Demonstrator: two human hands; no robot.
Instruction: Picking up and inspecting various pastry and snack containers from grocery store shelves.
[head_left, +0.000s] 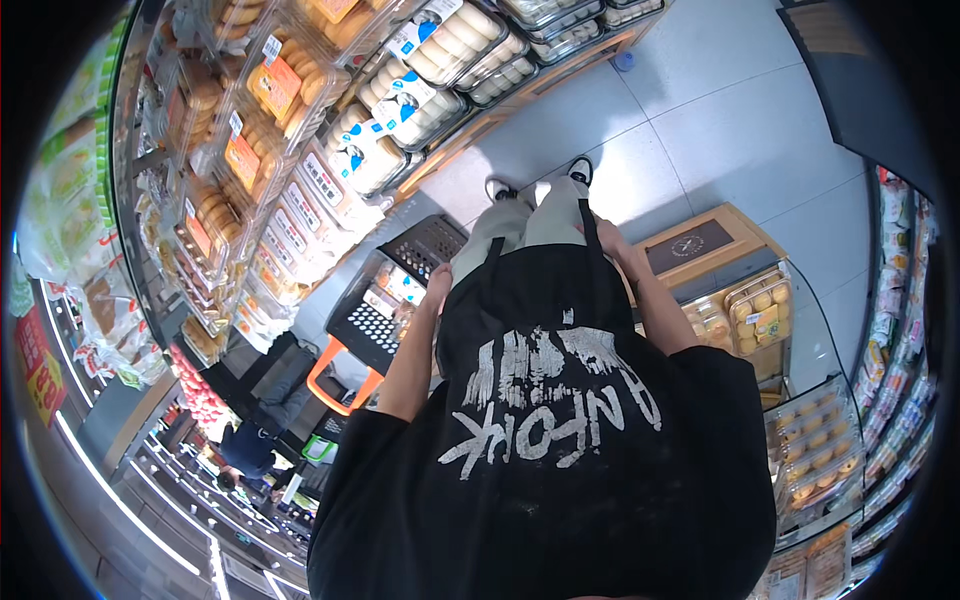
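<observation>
My left hand (439, 282) hangs beside my left thigh, close to the near side of a black perforated plastic shopping basket (371, 324). Whether it grips the rim is unclear, as its fingers are mostly hidden. Packages (397, 283) lie inside the basket, and an orange handle (346, 379) sticks out from it. On the other side, my right hand (609, 238) is by my right thigh, next to a dangling black strap (589, 225). Its fingers are partly out of sight, so a grip cannot be made out.
Shelves to my left carry clear boxes of round pastries (281, 86) and trays of white buns (409, 101). A wooden display stand (694, 247) with boxed baked goods (759, 311) is close on my right. Tiled floor (720, 112) stretches ahead. A person (251, 446) is behind at left.
</observation>
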